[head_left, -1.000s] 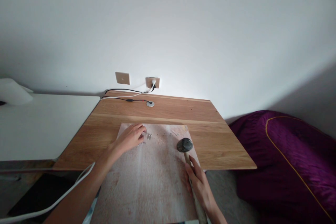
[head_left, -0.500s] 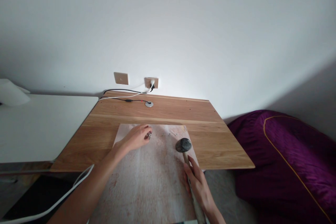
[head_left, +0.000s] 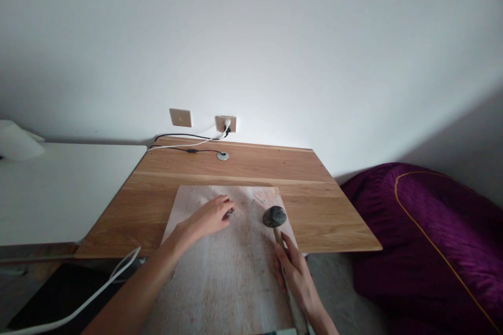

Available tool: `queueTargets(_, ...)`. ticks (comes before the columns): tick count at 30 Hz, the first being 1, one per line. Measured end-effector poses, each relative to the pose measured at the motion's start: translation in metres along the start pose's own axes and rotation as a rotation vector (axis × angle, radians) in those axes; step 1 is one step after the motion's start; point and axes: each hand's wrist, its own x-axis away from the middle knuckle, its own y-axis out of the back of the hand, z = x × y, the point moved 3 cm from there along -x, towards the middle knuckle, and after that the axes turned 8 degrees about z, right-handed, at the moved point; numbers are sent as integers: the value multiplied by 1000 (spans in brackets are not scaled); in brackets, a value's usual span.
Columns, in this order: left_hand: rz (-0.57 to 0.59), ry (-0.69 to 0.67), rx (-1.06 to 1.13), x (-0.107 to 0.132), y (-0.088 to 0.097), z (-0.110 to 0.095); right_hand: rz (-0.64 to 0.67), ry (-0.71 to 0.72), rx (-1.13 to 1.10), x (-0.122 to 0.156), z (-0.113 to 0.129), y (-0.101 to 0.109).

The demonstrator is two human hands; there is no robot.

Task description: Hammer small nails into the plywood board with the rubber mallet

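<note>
My right hand (head_left: 295, 271) is wrapped round the wooden handle of a mallet (head_left: 274, 216) with a dark, rounded head. The mallet's head lies over the right side of a worn, pale board (head_left: 231, 267). Above the board's far left part, my left hand (head_left: 214, 214) is closed with its fingertips pinched. A small shiny metal piece (head_left: 231, 212) pokes out between those fingers, too small to name. Tiny dark specks dot the board near its far edge.
The board rests on a wooden desk (head_left: 330, 209) against a white wall. Cables run to a wall socket (head_left: 226, 124) at the back. A white table (head_left: 70, 188) adjoins on the left, and a purple beanbag (head_left: 428, 241) sits at the right. A white cord (head_left: 90, 298) hangs at front left.
My left hand has moved slightly right and nearer to me with the small metal piece in its fingers. My right hand and the mallet have stayed in place.
</note>
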Motion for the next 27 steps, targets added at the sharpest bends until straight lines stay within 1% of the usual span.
queueTargets(7,92,-20,-29,3,-13,-17,50,25,22,0,4,-3)
queueTargets(10,93,-25,-27,6,-13,-21,60,14,28,0,2,-3)
queueTargets(13,76,-24,11,8,-10,-20,66,21,30,-1,0,-1)
queueTargets(14,57,-26,39,8,-9,-19,68,27,31,-1,-1,-1)
queueTargets(16,-31,-22,122,4,-6,-14,62,37,32,-1,-2,0)
queueTargets(19,-237,25,270,-5,-6,-2,62,50,31,-1,-3,0)
queueTargets(21,-363,75,346,-12,-10,7,69,56,37,-1,-2,-1)
queueTargets(22,-409,101,379,-16,-12,11,74,56,40,-1,-2,-2)
queueTargets(24,-478,143,426,-22,-18,17,74,49,39,-1,0,-3)
queueTargets(27,-508,163,432,-27,-24,21,65,21,30,-1,0,-2)
